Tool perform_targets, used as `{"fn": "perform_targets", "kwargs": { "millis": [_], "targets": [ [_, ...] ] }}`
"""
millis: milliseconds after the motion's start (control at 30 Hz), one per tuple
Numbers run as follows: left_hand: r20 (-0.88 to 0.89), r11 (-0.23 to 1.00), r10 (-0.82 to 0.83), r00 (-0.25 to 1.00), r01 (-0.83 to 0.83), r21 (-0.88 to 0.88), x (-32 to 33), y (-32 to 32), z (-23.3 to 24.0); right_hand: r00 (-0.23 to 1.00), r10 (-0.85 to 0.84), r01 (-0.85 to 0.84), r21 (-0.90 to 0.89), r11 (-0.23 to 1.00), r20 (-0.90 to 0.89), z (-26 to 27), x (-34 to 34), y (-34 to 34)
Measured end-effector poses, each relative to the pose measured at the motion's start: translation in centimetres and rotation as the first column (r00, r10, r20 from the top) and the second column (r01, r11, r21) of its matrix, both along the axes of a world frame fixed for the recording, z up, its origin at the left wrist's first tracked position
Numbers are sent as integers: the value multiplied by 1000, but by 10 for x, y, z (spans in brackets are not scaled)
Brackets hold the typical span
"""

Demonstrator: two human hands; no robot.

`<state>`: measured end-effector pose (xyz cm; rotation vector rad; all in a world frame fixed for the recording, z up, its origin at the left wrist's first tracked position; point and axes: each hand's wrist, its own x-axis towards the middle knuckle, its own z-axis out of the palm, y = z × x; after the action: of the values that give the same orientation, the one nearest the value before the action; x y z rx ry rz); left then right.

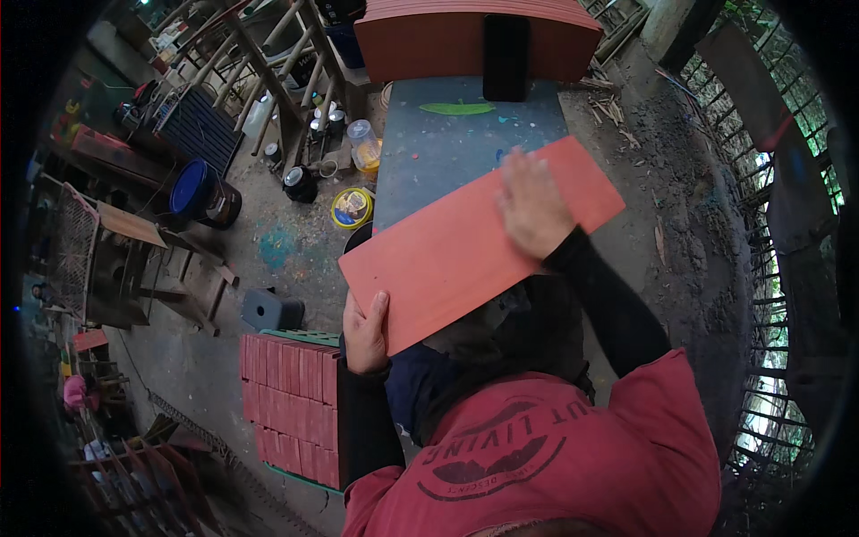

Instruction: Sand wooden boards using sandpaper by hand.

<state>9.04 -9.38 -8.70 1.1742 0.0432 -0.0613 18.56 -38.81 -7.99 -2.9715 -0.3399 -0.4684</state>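
A flat rectangular board painted salmon-orange lies slantwise over my lap and the near end of a paint-spotted grey tabletop. My left hand grips its lower left corner, thumb on the upper face. Flat on the board's right half rests my right hand, blurred, fingers stretched out. Whatever may be beneath that palm is hidden. At the table's far end, a dark smartphone leans upright against a stack of reddish boards.
Stacked red pieces fill a green crate at my left. Beyond it are a grey plastic stool, a blue-lidded bucket and a yellow-rimmed tub. A wooden rack stands farther back; a barred wall runs along the right.
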Motion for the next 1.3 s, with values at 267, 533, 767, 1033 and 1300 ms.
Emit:
{"fn": "perform_targets", "kwargs": {
  "millis": [267,533,767,1033,1300],
  "targets": [
    [4,1000,-3,1000,3,-25,-5,1,8,976,-192,186,-66,980,-104,10,24,-59],
    [11,999,33,999,-33,-36,-7,0,4,986,59,-37,142,989,-154,14,-7,9],
    [38,998,53,998,-53,-23,-5,-4,-1,989,-116,118,15,993,-93,-6,27,-55],
    [38,993,63,997,-59,-104,-21,-10,18,970,-173,190,93,977,-172,15,43,-85],
    [67,987,93,993,-83,-135,-23,-19,19,979,196,-190,103,976,-51,24,-12,64]
  ]
}}
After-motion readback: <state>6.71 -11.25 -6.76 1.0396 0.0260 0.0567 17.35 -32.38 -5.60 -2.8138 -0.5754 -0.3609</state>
